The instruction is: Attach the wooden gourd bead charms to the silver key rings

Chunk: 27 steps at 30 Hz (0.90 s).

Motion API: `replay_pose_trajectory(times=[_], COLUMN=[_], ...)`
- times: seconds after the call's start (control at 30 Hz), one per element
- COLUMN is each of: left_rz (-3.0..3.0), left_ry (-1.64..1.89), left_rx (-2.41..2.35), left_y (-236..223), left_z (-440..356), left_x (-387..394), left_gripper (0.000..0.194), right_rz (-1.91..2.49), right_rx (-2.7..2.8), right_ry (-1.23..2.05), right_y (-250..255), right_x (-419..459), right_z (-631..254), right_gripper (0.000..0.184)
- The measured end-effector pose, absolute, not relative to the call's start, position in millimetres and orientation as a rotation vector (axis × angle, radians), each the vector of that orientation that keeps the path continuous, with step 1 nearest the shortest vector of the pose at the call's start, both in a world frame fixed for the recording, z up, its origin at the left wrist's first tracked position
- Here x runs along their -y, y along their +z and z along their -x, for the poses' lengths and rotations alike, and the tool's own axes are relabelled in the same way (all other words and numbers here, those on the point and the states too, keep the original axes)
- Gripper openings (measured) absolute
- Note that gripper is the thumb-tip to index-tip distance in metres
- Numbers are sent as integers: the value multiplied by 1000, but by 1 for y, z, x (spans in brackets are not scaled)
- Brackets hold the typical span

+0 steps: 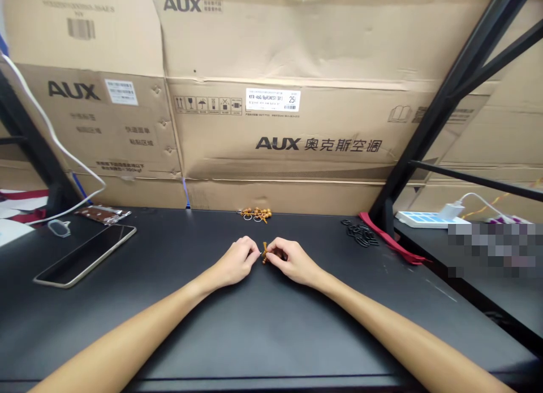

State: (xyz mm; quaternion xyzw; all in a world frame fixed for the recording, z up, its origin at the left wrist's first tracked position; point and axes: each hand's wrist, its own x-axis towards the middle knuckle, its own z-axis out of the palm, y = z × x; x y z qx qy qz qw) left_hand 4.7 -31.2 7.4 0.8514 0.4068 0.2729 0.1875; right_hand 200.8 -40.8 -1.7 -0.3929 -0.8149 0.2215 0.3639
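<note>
Over the middle of the black table, my right hand (292,260) pinches a small orange-brown beaded keychain (265,253) with tassel-like ends. My left hand (238,260) is closed just to its left, thumb and forefinger together. A tiny pale, shiny bit shows at the left fingertips; the fingers hide what it belongs to. Farther back, against the cardboard, lies a small heap of similar beaded keychains (257,214) with metal rings. Several black oval loops (360,233) lie in a loose pile to the right.
A phone (87,255) lies at the left, near a clear plastic packet (104,214) and a white cable (55,127). Large cardboard boxes (280,59) stand behind. At the right are a red strap (392,240), a black metal frame (441,93) and a power strip (428,219).
</note>
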Motion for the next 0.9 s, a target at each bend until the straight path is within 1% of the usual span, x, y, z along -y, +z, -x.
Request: replay_pose_trajectory(times=[0.37, 0.63, 0.77, 0.9], left_rz=[-2362, -2335, -2325, -2333], left_ry=[776, 811, 842, 818], left_rx=[-1114, -1106, -1149, -1163], left_y=[6, 6, 7, 7], left_z=[-6, -6, -7, -7], left_x=[31, 32, 32, 32], left_gripper=[20, 22, 23, 22], right_rz=[989, 977, 1047, 1069], right_rx=[2099, 2081, 2072, 2079], right_ry=[610, 592, 531, 461], right_y=[-4, -5, -8, -10], right_x=[40, 41, 38, 37], right_z=[-199, -197, -198, -200], right_gripper=[11, 5, 6, 11])
